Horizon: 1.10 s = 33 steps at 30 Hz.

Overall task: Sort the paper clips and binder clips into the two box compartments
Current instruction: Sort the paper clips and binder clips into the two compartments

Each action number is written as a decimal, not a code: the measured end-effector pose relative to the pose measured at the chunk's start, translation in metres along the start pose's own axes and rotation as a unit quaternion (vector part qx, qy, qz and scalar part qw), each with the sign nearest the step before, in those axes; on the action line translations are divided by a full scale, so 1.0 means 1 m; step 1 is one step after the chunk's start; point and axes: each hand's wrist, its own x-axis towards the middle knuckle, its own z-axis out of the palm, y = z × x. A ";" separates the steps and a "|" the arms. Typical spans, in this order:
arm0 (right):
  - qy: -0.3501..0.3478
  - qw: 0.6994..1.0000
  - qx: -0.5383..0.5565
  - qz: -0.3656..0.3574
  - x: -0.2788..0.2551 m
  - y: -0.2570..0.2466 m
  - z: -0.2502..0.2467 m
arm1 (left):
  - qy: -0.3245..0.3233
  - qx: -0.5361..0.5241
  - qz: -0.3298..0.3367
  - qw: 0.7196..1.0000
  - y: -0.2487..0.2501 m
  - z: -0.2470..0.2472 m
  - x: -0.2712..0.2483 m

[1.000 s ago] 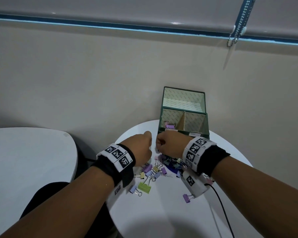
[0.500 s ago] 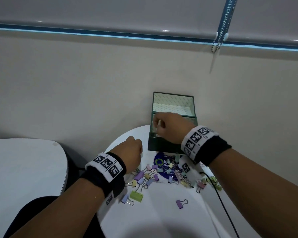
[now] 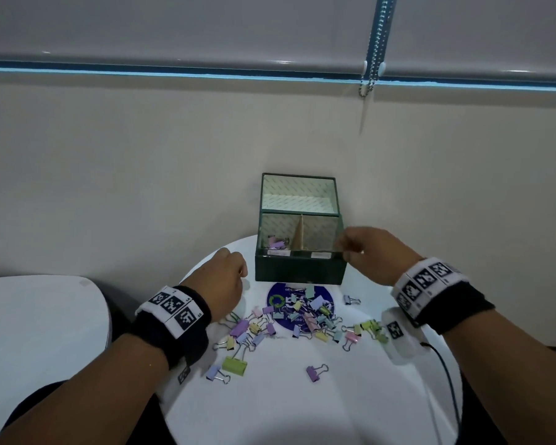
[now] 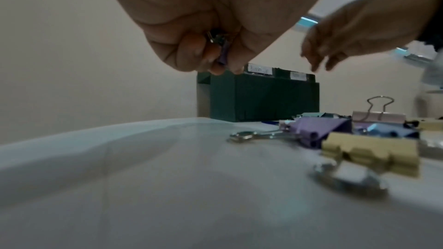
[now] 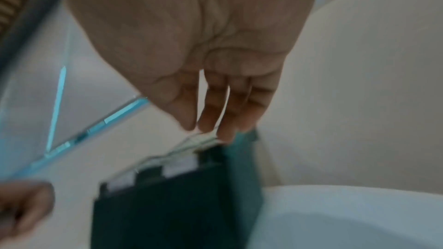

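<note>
Two compartments divide the green box (image 3: 300,268) at the tabletop's (image 3: 270,406) far edge; binder clips (image 3: 276,243) lie in its left one. Loose binder clips (image 3: 302,319) scatter across the tabletop's middle. Right hand (image 3: 371,253) hangs at the box's right front corner, fingers loosely extended, holding nothing. Left hand (image 4: 210,26) pinches a purple binder clip (image 4: 223,55) left of the box.

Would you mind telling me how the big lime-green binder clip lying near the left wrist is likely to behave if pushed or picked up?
The lime-green binder clip looks like stiff folded metal, so it should keep its shape. Lying flat on the smooth white round table, it would probably slide, not roll. Its thin wire handles may swing when it is lifted.
</note>
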 end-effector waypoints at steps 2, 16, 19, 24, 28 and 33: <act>-0.089 0.993 -0.073 0.036 -0.021 0.024 0.001 | -0.001 0.012 0.022 1.000 0.001 -0.006 0.003; -0.130 0.986 -0.029 0.099 -0.026 0.036 0.042 | 0.034 -0.038 0.033 0.998 0.056 -0.027 0.084; -0.132 0.986 -0.039 0.095 -0.024 0.036 0.044 | 0.036 -0.025 0.034 0.998 0.060 -0.024 0.087; -0.108 0.990 -0.049 0.081 -0.028 0.034 0.044 | 0.025 0.039 0.070 0.996 0.059 -0.026 0.076; -0.075 0.995 -0.037 0.062 -0.029 0.031 0.043 | 0.029 0.063 0.140 0.988 0.064 -0.028 0.046; -0.119 0.992 -0.018 0.031 -0.029 0.023 0.046 | -0.210 0.185 0.151 0.948 0.064 -0.011 0.019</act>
